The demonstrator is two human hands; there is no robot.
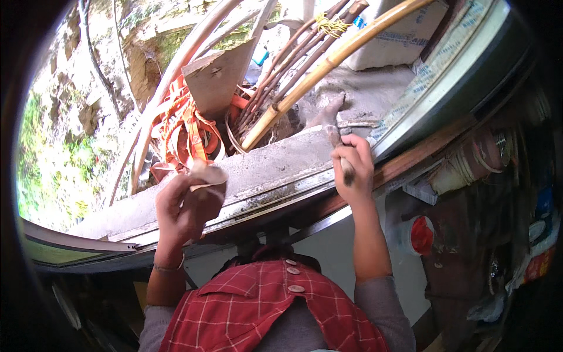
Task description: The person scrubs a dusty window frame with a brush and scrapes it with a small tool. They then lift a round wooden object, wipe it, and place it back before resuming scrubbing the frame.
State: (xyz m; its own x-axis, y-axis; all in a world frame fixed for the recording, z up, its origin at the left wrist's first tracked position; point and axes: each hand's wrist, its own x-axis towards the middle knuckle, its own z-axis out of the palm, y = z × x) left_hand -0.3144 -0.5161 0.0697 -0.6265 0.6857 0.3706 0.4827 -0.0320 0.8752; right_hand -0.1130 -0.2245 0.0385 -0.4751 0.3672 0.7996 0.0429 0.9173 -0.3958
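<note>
My left hand (178,211) is closed around a blurred tan and brown piece (211,180), perhaps cloth or leather, above the window sill. In my right hand (357,165) is the handle (348,169) of a short hand tool, brownish and dark at its butt end. The tool's greyish head (327,113) points away from me over the concrete ledge (281,160); blur hides its exact kind. Beneath both hands runs the sliding window's metal track (264,196).
Outside the window lie tangled orange straps (187,123), a wooden board (220,77), a bamboo pole (303,83) and sticks tied with yellow cord (330,25). A white foam box (391,37) stands behind. Indoors at right is a container with a red top (422,235).
</note>
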